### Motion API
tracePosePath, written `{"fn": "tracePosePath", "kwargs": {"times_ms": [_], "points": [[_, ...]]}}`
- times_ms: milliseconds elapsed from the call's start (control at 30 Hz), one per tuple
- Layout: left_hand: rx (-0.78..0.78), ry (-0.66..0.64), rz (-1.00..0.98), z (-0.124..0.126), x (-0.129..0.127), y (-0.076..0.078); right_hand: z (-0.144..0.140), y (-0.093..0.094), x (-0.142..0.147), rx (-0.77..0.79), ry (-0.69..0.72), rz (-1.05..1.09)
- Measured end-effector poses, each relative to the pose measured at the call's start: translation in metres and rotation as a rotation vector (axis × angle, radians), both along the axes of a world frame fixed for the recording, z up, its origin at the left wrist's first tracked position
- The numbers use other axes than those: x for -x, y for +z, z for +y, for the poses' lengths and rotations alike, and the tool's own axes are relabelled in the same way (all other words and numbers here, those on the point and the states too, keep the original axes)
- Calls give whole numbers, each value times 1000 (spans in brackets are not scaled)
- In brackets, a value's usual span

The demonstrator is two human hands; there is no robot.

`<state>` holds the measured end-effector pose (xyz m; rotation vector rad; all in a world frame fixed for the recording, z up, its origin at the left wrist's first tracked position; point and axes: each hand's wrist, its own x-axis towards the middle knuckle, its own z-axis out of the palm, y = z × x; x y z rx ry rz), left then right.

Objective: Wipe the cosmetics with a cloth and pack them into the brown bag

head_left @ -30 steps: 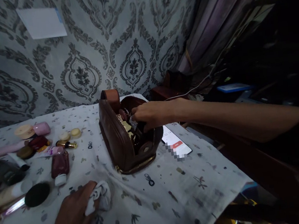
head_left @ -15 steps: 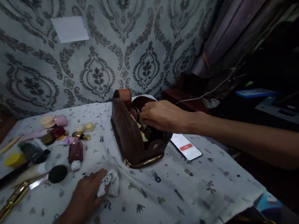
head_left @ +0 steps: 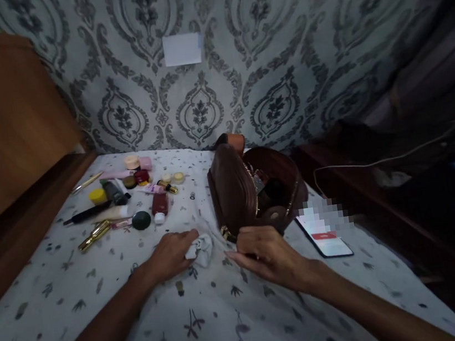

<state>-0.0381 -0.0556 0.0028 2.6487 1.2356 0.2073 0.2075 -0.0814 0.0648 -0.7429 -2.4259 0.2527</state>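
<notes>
Head view. The left hand [head_left: 173, 254] lay palm down on the white cloth-covered table [head_left: 102, 299], forearm stretched forward from the lower left, its fingers closed around a small crumpled white cloth [head_left: 198, 251] pinned against the surface. The right hand [head_left: 266, 254] sat just to the right of it, forearm entering from the lower right, wrist low, fingers loosely curled and pointing left over the table; whether it gripped anything could not be determined. The two hands were near each other but apart.

Directly beyond the right hand, touching or almost touching its knuckles, stood a brown leather pouch with a gold zip [head_left: 234, 192], upright and unzipped, small items showing inside its mouth. To the right of the right hand a smartphone with a lit screen [head_left: 324, 236] lay flat on the table.

Beyond and to the left of the left hand, well apart from it, a scatter of cosmetics was spread out: a dark red tube with a white cap [head_left: 159, 206], a round dark compact [head_left: 141, 220], a gold-coloured tube [head_left: 93, 236] and a yellow-lidded jar [head_left: 97, 195].
</notes>
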Motion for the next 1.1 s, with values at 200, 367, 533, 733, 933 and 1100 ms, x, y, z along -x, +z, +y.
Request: {"fn": "tracePosePath", "kwargs": {"times_ms": [200,367,533,733,933,1100], "points": [[-20,-14,-10,-2,1,0,7,-37,39,401,-114,194],[-52,27,21,-1,3,0,30,-51,70,616,-187,415],[-32,210,25,11,11,-2,59,-41,107,466,-327,252],[-22,329,35,26,23,-4,92,-20,147,467,-466,-133],[-20,219,40,20,19,-1,109,-13,175,512,-451,-405],[-28,172,46,17,20,2,112,-22,189,579,-494,-443]]}}
